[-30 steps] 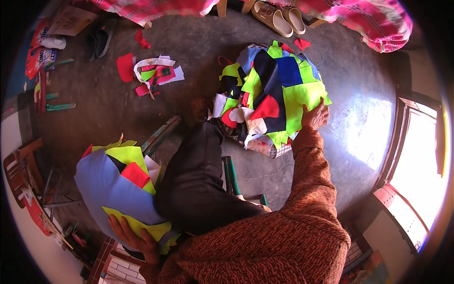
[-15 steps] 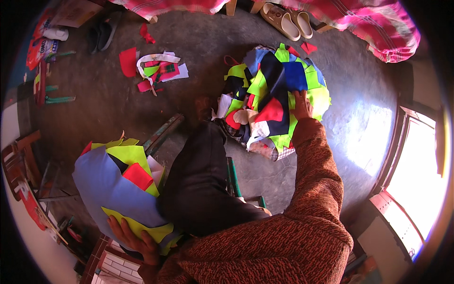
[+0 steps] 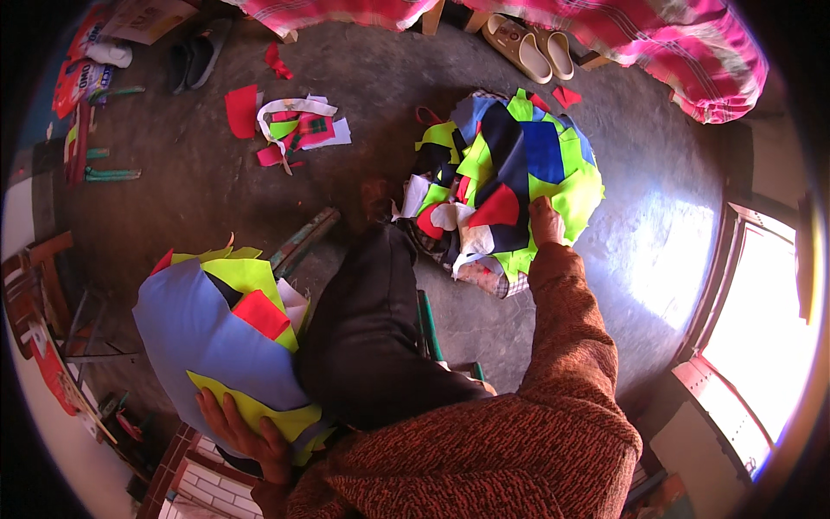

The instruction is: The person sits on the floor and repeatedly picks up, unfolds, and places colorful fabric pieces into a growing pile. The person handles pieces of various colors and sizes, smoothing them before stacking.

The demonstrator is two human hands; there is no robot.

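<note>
A pile of fabric scraps (image 3: 500, 143) in yellow-green, navy, blue, red and white lies on the floor ahead, over a checked cloth (image 3: 510, 284). My right hand (image 3: 546, 223) is at its near right side, with fingers curled down on a yellow-green scrap (image 3: 572, 201); the fingertips are partly hidden. By my left thigh rests a stack of fabric pieces (image 3: 199, 324), mostly greyish blue and yellow-green, with a red piece (image 3: 261, 314) on top. My left hand (image 3: 246, 432) lies against its near end with fingers extended, touching a yellow-green piece (image 3: 268, 408).
A smaller heap of scraps (image 3: 298, 130) lies at the far left. Beige clogs (image 3: 519, 48) and dark slippers (image 3: 201, 59) stand farther back. Pink plaid cloth (image 3: 640, 39) hangs along the far edge. Green-edged bars (image 3: 304, 240) flank my leg.
My right hand has drawn back toward me over the pile, and its spread fingers have curled in. The left hand stays on the stack.
</note>
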